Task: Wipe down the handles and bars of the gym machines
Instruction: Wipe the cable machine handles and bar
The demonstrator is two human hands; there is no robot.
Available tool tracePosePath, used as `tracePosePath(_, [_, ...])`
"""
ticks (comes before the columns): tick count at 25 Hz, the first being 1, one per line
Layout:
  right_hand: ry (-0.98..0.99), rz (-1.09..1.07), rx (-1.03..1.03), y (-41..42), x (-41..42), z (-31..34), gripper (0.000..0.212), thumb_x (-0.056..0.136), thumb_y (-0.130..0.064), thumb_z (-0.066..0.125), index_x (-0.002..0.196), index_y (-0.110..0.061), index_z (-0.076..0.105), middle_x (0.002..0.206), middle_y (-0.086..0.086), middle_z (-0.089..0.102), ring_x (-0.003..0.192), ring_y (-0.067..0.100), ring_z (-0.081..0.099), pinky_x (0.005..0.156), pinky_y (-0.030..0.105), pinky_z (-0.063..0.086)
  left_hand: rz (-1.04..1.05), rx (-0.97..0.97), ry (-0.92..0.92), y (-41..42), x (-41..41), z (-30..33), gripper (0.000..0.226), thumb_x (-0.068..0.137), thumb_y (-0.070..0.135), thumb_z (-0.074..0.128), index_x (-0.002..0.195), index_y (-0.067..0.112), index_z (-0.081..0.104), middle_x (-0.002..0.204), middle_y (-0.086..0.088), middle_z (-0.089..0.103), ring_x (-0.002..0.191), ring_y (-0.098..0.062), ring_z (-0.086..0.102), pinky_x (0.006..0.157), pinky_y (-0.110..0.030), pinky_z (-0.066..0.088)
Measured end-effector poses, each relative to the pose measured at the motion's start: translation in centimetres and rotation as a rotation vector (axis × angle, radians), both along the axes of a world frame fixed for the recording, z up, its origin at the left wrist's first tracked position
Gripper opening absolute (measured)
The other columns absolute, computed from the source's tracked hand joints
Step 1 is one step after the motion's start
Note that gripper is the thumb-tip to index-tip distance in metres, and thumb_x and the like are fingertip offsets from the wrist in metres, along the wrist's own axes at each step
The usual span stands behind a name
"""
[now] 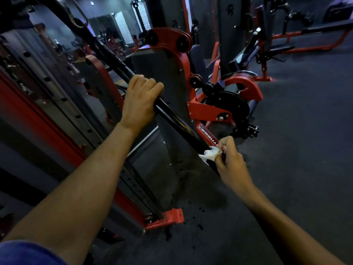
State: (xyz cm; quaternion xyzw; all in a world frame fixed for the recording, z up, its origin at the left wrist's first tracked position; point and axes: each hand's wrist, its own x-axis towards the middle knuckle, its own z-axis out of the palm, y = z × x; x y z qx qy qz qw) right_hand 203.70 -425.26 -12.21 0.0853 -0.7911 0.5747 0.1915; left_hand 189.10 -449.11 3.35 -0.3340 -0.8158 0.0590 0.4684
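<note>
A long black bar (175,119) runs from the upper left down toward the lower right, hung from a metal carabiner (81,15) at the top. My left hand (140,101) grips the bar around its middle, fingers curled over it. Lower down, my right hand (230,161) pinches a small crumpled white wipe (209,154) and presses it against the bar's lower end. The very tip of the bar is hidden behind my right hand.
A red and grey cable machine column (57,115) with a row of holes stands at the left, its red foot (168,218) on the dark rubber floor (296,150). A red machine with black pulleys (227,104) sits behind the bar. Benches (324,28) stand at the far right.
</note>
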Motion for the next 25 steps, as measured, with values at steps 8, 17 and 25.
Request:
tracePosePath(8, [0.056,0.0,-0.09,-2.9,1.5,-1.5,0.022,0.099,0.001,0.05,0.091,-0.02,0.049,0.078,-0.007,0.055,0.067,0.009,0.051,0.057,0.02,0.04,-0.176,1.037,-0.453,1.5,5.6,-2.7,0.069,0.085,-0.021,0.045,0.127,0.032,0.056,0.156,-0.006,0.045,0.149,-0.025,0.036,0.114,-0.014,0.032])
tracePosePath(17, [0.209,0.031,0.049,-3.1,3.8,-1.1,0.014,0.089,0.001,0.07,0.095,-0.011,0.07,0.104,-0.005,0.064,0.097,0.013,0.065,0.081,0.018,0.051,-0.185,1.715,-0.969,6.1,7.7,-3.5,0.039,0.101,0.016,0.06,0.135,0.017,0.042,0.085,-0.007,0.059,0.052,-0.013,0.058,0.052,-0.031,0.054])
tracePosePath(25, [-0.005,0.074,-0.002,-1.3,6.9,-3.9,0.014,0.093,-0.014,0.073,0.091,-0.027,0.07,0.091,-0.009,0.068,0.085,0.013,0.068,0.073,0.039,0.056,-0.246,1.749,-0.993,5.9,6.5,-3.5,0.028,0.101,0.015,0.059,0.125,0.015,0.046,0.076,-0.003,0.052,0.049,-0.014,0.051,0.048,-0.031,0.048])
